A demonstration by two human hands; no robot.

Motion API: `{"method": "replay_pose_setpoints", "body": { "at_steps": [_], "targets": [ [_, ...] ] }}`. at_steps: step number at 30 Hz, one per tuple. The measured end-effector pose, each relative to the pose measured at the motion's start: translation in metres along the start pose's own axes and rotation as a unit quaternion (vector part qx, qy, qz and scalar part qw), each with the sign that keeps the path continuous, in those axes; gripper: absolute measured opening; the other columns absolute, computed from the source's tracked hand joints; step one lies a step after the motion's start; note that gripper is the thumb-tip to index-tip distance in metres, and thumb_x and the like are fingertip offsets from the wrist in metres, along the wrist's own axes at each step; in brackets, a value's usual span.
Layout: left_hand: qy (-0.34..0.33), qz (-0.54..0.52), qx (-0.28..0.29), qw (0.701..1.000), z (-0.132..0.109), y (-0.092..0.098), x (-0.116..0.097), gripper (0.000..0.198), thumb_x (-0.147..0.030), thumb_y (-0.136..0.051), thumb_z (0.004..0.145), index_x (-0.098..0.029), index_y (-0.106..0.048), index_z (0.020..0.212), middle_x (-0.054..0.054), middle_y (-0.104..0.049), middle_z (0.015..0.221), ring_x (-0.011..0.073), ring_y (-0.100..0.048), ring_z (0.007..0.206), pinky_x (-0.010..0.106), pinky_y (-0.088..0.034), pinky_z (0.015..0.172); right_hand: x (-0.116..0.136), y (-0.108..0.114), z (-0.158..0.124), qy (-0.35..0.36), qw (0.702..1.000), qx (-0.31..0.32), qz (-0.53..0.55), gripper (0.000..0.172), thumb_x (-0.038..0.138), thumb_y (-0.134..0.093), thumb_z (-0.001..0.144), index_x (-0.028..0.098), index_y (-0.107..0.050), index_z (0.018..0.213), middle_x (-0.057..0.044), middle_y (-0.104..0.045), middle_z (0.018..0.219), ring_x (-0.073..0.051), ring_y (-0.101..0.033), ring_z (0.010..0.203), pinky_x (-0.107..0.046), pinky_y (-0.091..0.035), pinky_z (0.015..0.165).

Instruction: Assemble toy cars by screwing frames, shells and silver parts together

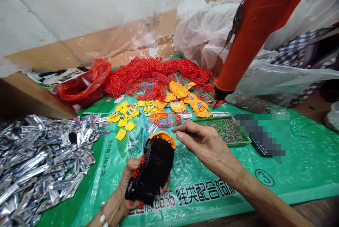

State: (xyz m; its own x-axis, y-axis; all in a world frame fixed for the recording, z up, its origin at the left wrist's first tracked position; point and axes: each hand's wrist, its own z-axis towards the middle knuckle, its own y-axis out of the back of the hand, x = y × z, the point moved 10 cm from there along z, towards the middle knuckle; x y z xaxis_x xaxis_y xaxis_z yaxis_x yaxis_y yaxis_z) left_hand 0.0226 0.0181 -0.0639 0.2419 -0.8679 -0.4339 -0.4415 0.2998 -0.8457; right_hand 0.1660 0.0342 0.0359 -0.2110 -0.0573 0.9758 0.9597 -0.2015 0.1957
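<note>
In my left hand (129,177) I grip a black toy car body (156,170), tilted, with red showing along its left side. A curved orange plastic piece (165,137) sits at the far end of the car body. My right hand (203,142) hovers just right of that orange piece, thumb and forefinger pinched together. Whatever lies between those fingertips is too small to make out. Above and to the right hangs a red-orange electric screwdriver (238,50), its thin bit pointing down. Close behind my right hand is a green tray (239,144) of small screws.
Shiny silver pieces (39,167) are heaped at left. Yellow pieces (129,125), orange curved pieces (200,107) and a red frame part (164,119) lie ahead, before a pile of red plastic parts (153,71). A dark remote-like object (261,147) lies right of the tray.
</note>
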Motion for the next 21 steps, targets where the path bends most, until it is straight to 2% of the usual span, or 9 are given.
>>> {"method": "replay_pose_setpoints", "body": {
  "at_steps": [4,8,10,14,18,21],
  "targets": [
    [-0.011,-0.027,0.035,0.999,0.001,-0.006,-0.001,0.051,-0.044,-0.075,0.07,-0.006,-0.074,0.106,0.015,-0.076,0.09,0.0202,-0.069,0.071,0.024,-0.05,0.063,-0.001,-0.007,0.003,-0.003,1.0,0.02,0.002,0.024,0.036,-0.056,0.086,0.017,-0.071,0.089,-0.004,-0.067,0.079,-0.014,-0.057,0.072,-0.025,-0.044,0.063],
    [0.002,-0.049,0.034,0.998,0.002,-0.004,0.001,0.052,-0.042,-0.076,0.068,-0.007,-0.074,0.107,0.015,-0.076,0.095,0.0217,-0.071,0.079,0.024,-0.051,0.065,-0.001,-0.01,0.003,-0.004,1.0,0.025,0.009,0.023,0.036,-0.057,0.086,0.017,-0.07,0.085,-0.004,-0.067,0.079,-0.014,-0.057,0.072,-0.026,-0.045,0.065],
    [0.0,-0.049,0.031,0.998,0.003,-0.004,0.0,0.051,-0.041,-0.076,0.068,-0.007,-0.074,0.107,0.014,-0.076,0.097,0.0219,-0.071,0.082,0.024,-0.051,0.066,0.0,-0.01,0.003,-0.001,1.0,0.028,0.004,0.024,0.037,-0.057,0.087,0.017,-0.069,0.083,-0.003,-0.064,0.074,-0.013,-0.054,0.068,-0.025,-0.043,0.061],
    [-0.017,-0.028,0.045,0.998,0.005,-0.01,-0.003,0.049,-0.041,-0.075,0.068,-0.006,-0.074,0.102,0.015,-0.076,0.087,0.0204,-0.069,0.067,0.023,-0.049,0.057,-0.002,-0.01,0.003,-0.012,0.999,0.032,-0.008,0.028,0.04,-0.056,0.088,0.016,-0.07,0.084,0.001,-0.051,0.061,-0.009,-0.039,0.054,-0.023,-0.034,0.051],
    [-0.045,-0.006,0.016,0.999,0.006,-0.008,-0.008,0.046,-0.036,-0.074,0.067,-0.01,-0.073,0.105,0.012,-0.076,0.086,0.0212,-0.068,0.064,0.027,-0.051,0.059,-0.012,-0.012,0.003,-0.037,0.999,0.033,0.012,0.03,0.043,-0.057,0.086,0.016,-0.07,0.089,0.002,-0.047,0.059,-0.008,-0.032,0.05,-0.023,-0.027,0.046],
    [-0.073,0.027,-0.006,0.997,0.004,-0.005,-0.012,0.047,-0.033,-0.075,0.066,-0.013,-0.071,0.108,0.009,-0.076,0.082,0.0226,-0.069,0.062,0.028,-0.052,0.056,-0.018,-0.008,-0.001,-0.043,0.999,0.006,0.027,0.032,0.045,-0.059,0.084,0.017,-0.068,0.096,0.002,-0.048,0.061,-0.009,-0.035,0.051,-0.022,-0.028,0.045]
  ]
}}
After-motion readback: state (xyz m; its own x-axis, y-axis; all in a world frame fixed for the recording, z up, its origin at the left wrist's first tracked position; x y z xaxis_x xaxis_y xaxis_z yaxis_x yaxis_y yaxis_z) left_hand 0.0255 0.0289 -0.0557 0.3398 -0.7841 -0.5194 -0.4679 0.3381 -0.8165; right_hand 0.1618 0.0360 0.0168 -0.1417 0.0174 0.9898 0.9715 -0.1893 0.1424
